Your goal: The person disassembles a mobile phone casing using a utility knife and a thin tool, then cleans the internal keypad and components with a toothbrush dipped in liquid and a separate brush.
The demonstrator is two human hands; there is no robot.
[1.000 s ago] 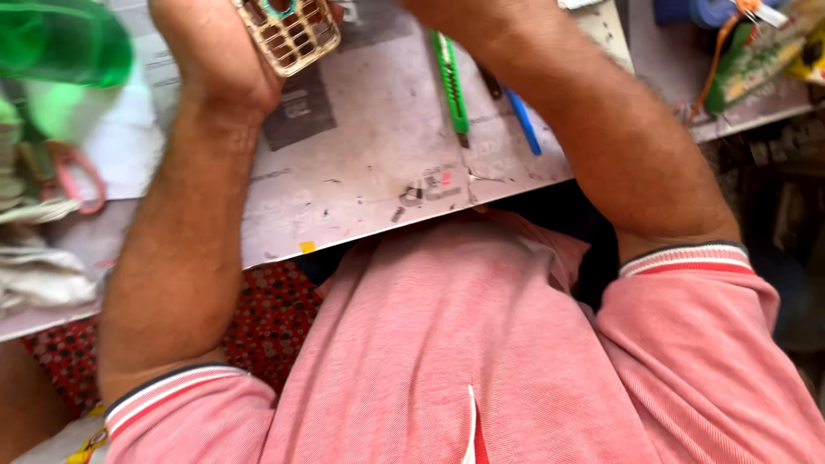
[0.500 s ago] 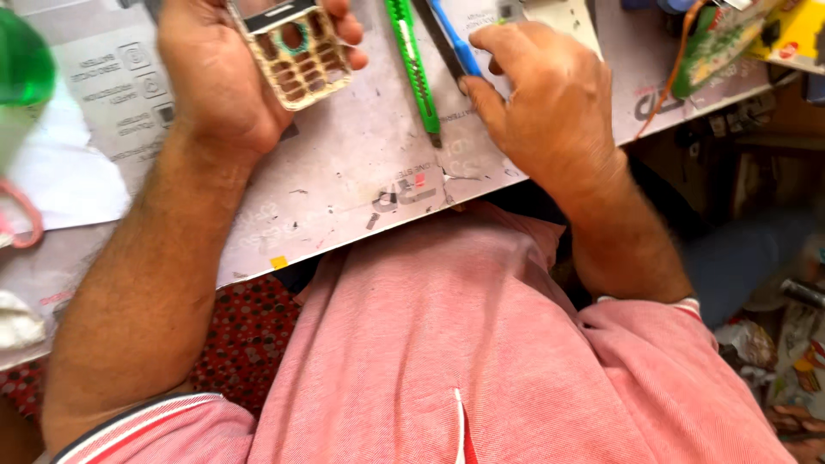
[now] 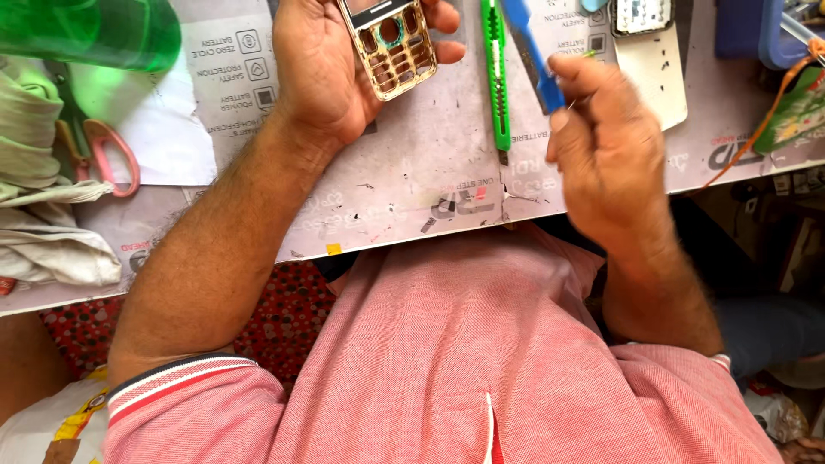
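Note:
My left hand (image 3: 326,77) holds a gold phone front frame (image 3: 391,43) with empty keypad holes, raised over the cardboard work surface (image 3: 412,189). My right hand (image 3: 610,146) is to the right of it, with fingers pinched on the near end of a blue-handled tool (image 3: 526,43) that slants across the board. A thin metal tip shows between the fingertips. A green utility knife (image 3: 494,69) lies flat between my two hands, touched by neither.
A green bottle (image 3: 86,30), pink-handled scissors (image 3: 107,150) and crumpled cloth (image 3: 43,215) sit at the left. Another phone part (image 3: 640,15) rests on a white card (image 3: 657,73) at the top right, near a blue box (image 3: 748,26) and an orange cord (image 3: 765,120).
My right hand came down onto the board, reached the blue tool and now pinches its near end. My left hand kept hold of the gold frame throughout.

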